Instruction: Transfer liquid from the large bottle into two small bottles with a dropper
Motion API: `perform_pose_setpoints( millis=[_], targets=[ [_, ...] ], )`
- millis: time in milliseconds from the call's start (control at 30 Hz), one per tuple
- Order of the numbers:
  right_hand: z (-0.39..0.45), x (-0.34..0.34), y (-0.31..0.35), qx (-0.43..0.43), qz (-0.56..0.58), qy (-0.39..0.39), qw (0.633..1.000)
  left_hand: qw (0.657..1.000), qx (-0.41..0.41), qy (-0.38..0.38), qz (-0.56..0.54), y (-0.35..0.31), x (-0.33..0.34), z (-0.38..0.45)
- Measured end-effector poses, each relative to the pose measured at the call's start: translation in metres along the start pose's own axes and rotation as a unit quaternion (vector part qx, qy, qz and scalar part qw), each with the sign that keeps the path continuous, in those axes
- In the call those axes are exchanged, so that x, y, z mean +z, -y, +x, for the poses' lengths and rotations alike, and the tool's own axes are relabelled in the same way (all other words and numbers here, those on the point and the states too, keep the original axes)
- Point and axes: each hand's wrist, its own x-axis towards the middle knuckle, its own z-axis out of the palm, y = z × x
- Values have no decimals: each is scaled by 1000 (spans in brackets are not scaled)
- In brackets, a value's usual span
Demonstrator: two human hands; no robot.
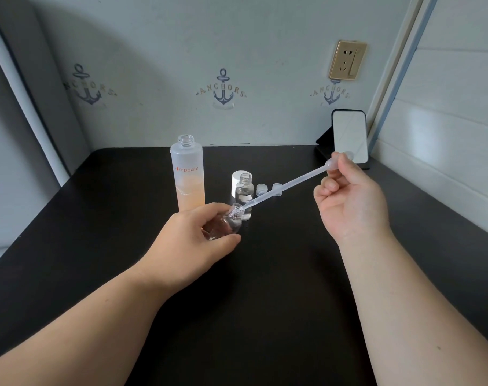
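My right hand (348, 196) pinches the dropper (281, 190) bulb; my left hand (198, 235) grips a tilted small bottle (226, 224), dropper tip at its mouth. I judge this the filling step: next, squeeze gently, tip kept inside. The second small bottle (244, 190) stands just beyond, right of the large bottle (187, 176) on the table (265, 274).

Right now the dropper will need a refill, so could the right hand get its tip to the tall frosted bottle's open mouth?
Probably yes. The tall frosted bottle stands uncapped and upright with nothing over its mouth. The right hand pinches the clear plastic dropper, whose tip sits at the small clear bottle gripped by the left hand.
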Motion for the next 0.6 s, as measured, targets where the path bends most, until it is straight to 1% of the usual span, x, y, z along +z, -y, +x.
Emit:
perform_pose_setpoints(
  millis=[333,600],
  targets=[
    [0,0,0,-18,-4,-5,1000,1000,2,-3,10,0,-1,1],
    [-2,4,0,1,34,-34,999,1000,10,-5,23,-4,-1,2]
  ],
)
